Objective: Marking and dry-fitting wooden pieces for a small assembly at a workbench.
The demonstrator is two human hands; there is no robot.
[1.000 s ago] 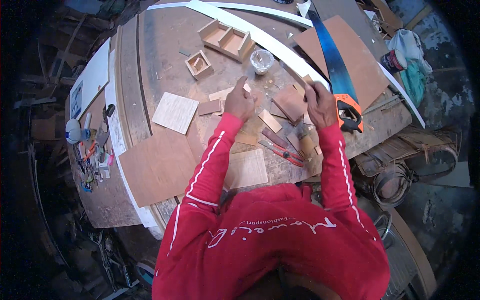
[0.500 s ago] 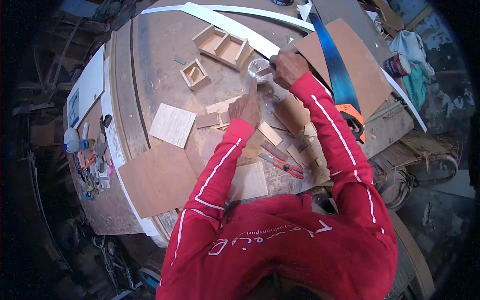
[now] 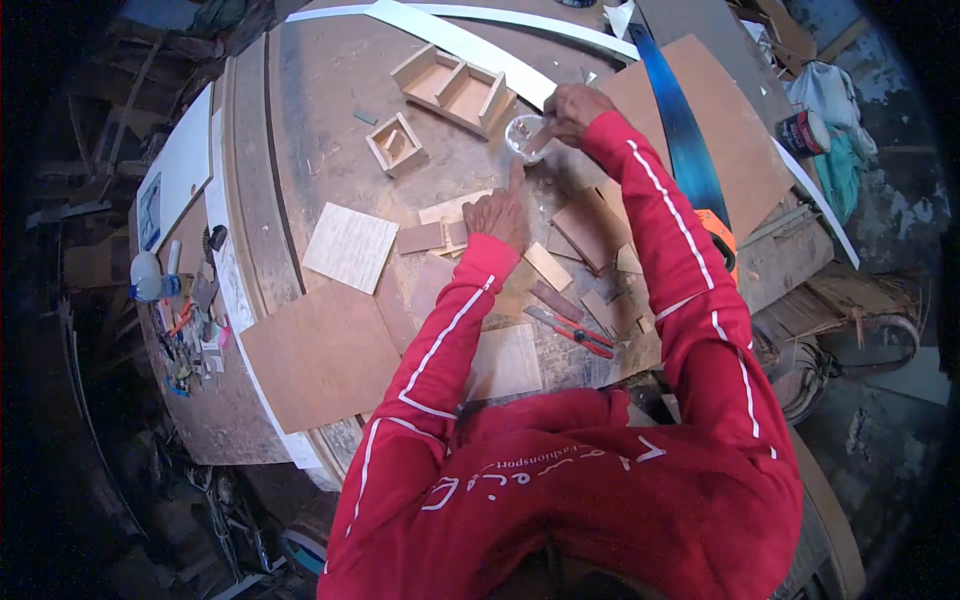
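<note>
My right hand (image 3: 577,113) is closed on a small flat brown piece (image 3: 541,140), whose end is in or over a small round whitish tub (image 3: 514,133). My left hand (image 3: 498,216) rests nearer to me, its index finger stretched toward the tub's near rim; whether it touches cannot be told. The other fingers are partly curled, and no held thing shows. Beside the left hand lie a brown wood block (image 3: 420,238) and a pale strip (image 3: 452,209). Beyond the tub stands a divided wooden box (image 3: 452,90); to its left is a smaller square wooden box (image 3: 396,146) with a scrap inside.
A blue-bladed handsaw (image 3: 683,140) lies on a brown board (image 3: 740,150) at the right. Red-handled pliers (image 3: 580,335) and several wood offcuts lie near me. A pale square panel (image 3: 350,247) and a larger brown sheet (image 3: 320,352) lie left. White strips cross the far side.
My right hand has shifted slightly up and the brown piece now shows more at the tub. The whole view has moved a little; the left hand keeps its pointing pose.
</note>
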